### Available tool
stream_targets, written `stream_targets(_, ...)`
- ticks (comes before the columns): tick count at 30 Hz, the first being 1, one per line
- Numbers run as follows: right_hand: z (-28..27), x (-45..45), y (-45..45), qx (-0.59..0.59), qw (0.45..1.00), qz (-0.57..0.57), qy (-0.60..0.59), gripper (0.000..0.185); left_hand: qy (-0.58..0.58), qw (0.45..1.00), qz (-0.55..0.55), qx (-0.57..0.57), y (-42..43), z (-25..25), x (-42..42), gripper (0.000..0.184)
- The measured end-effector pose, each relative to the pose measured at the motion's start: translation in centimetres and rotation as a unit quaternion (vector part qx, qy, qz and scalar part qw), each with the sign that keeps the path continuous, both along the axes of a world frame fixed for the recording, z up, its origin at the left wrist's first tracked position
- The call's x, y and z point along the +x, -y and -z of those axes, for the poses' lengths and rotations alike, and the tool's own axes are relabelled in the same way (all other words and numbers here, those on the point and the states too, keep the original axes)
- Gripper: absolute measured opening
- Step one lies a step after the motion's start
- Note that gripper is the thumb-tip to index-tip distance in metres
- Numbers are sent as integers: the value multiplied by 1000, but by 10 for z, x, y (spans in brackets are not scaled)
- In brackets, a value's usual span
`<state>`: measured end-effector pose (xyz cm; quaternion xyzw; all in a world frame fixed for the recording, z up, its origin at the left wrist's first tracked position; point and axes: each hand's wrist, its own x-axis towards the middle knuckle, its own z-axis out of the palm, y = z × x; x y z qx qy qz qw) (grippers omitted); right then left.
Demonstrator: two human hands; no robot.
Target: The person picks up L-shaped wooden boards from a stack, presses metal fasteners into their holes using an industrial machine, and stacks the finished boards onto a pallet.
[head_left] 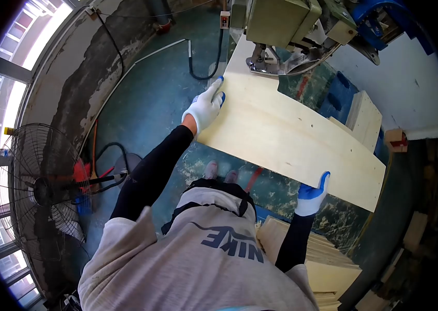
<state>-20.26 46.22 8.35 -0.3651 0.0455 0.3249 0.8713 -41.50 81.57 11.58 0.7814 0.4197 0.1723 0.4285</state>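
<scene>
A large, pale plywood board (286, 129) with a stepped edge stretches across the view, its far left part under the metal foot (265, 65) of a green machine (281, 23). My left hand (204, 107), in a white glove with blue fingertips, holds the board's left edge, two blue tips showing on top. At the near edge toward the right, my right hand (312, 196) grips the board with its thumb on the upper face and the other fingers hidden underneath. A few small dark holes or marks dot the board's right half.
A stack of plywood pieces (328, 264) stands by my right side. Further boards (365, 119) lie beyond the panel. To the left are a wire-caged fan (43, 192) and a black hose (112, 147). A small red box (396, 140) sits at far right.
</scene>
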Motion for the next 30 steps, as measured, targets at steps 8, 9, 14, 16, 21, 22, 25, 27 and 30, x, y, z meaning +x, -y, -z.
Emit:
stream_targets(8,-12,11,2,-56,998,-21,-3,46,18,1000,3,20,14,32,-6,50)
stream_targets(9,-8,17,1,-43,999,-29,-5,45,22,999,-11,-24,17,25,-4,50)
stream_targets(14,-1,26,4,-46,999,-27,13,45,6,996,-44,-72,24,14,-2,48)
stream_targets(16,-1,21,3,-59,998,-5,32,45,-31,994,-43,-96,38,-4,-9,50)
stream_targets(21,-2,16,1,-73,997,7,29,46,-26,999,-13,-31,69,6,-34,54)
stream_targets(22,0,18,3,-71,997,3,26,46,-26,998,-25,-46,72,3,-31,53)
stream_targets(25,10,23,6,-61,998,-13,15,46,12,998,-43,-36,75,10,-28,52)
stream_targets(27,9,23,10,-56,998,-17,13,45,15,998,-58,-16,79,16,-30,52)
stream_targets(30,3,22,3,-49,999,-4,21,45,30,998,-59,22,71,17,-24,53)
